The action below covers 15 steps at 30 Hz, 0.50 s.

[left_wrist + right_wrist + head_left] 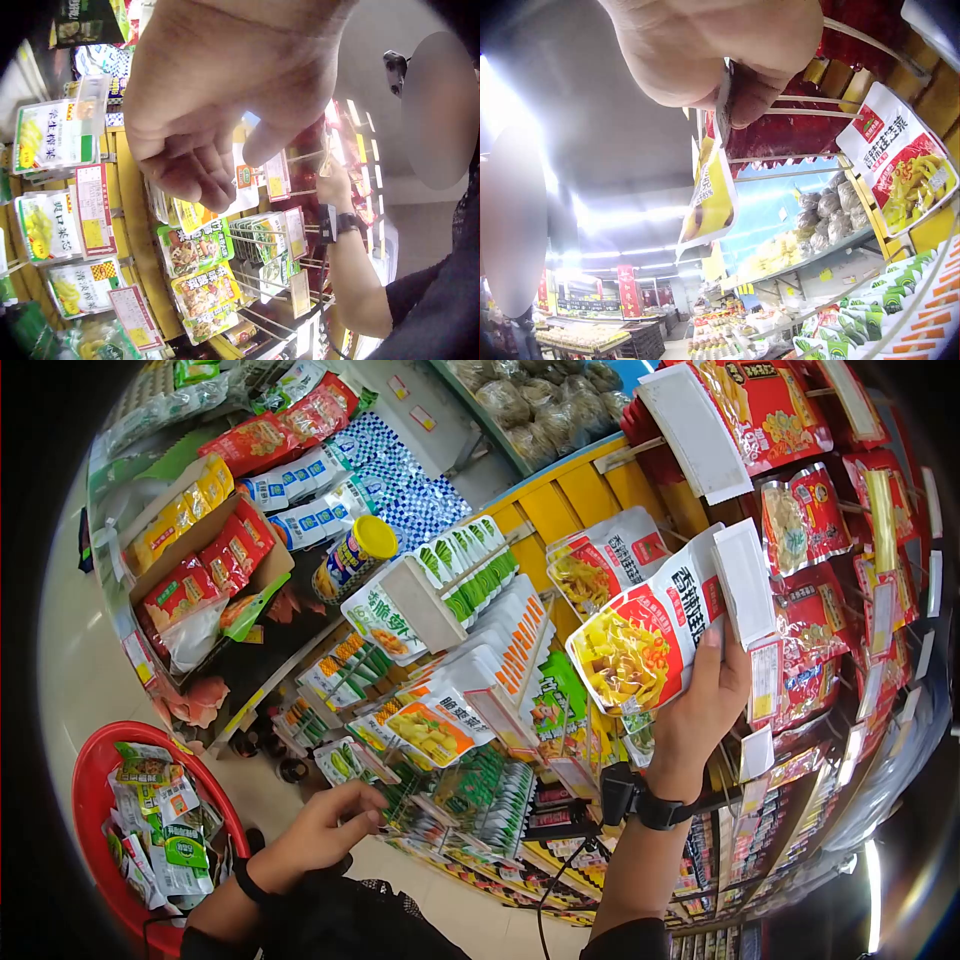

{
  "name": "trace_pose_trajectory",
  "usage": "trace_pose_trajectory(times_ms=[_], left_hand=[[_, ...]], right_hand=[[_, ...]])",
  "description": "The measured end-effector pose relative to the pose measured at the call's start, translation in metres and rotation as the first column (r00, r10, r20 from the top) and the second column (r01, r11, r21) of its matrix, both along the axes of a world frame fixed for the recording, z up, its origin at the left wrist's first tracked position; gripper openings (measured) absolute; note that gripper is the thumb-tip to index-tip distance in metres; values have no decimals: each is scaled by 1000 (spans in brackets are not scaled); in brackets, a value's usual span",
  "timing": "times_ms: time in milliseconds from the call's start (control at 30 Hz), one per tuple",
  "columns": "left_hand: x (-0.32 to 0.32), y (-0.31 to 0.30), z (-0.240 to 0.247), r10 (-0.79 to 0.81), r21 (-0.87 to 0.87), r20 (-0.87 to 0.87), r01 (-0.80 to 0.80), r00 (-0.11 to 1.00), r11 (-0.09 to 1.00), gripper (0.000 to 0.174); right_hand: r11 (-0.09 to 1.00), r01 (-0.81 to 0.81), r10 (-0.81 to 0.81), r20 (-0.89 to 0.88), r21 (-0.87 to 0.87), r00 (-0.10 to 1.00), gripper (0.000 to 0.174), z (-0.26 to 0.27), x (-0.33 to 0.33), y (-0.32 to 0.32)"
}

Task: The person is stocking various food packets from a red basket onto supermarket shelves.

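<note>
My right hand [703, 695] pinches a white, red and yellow food pouch [640, 645] by its edge, thumb on the printed front. In the right wrist view the held pouch [714, 199] hangs edge-on below the fingers. Behind it, a matching pouch [590, 575] hangs on a rack hook; the right wrist view shows this hanging pouch [900, 157] too. Holding nothing, my left hand [325, 825] hovers with loosely curled fingers in front of the lower rack. Near it are hanging green-and-white pouches [345, 762]; the left wrist view shows the hand [232, 97] above several pouches.
A red basket [90, 760] with several packets stands at the lower left. Rows of white packets [460, 575] and red packets [805, 525] hang on wire hooks with price tags. A yellow-lidded can [355, 560] and boxed sachets [205, 560] sit on the shelf at left.
</note>
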<state>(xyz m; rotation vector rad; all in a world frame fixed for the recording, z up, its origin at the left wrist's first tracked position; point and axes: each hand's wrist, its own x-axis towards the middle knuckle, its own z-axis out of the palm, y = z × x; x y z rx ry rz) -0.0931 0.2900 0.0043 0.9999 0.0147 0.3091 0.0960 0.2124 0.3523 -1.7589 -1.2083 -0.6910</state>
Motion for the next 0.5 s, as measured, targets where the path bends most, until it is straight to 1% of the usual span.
trace_pose_trajectory(times_ms=[100, 200, 300, 400, 500], left_hand=[[0, -1, 0, -10, 14, -5, 10, 1000, 1000, 19], [-1, -2, 0, -17, 12, -2, 18, 1000, 1000, 18], [-2, -5, -1, -30, -15, 3, 30, 1000, 999, 17], [-3, -6, -2, -42, -16, -4, 42, 999, 999, 17], [-4, -7, -5, -34, 2, -18, 34, 999, 999, 17]], right_hand=[[1000, -22, 22, -26, 5, 999, 38, 0, -4, 0], [994, -102, 105, -114, 32, 988, 39, -1, -8, 1], [1000, -19, 19, -33, 0, 999, 39, 0, -11, 3], [997, -72, 73, -49, 17, 996, 37, 3, -6, 6], [995, -79, 87, -144, 60, 986, 35, 1, -7, 8]])
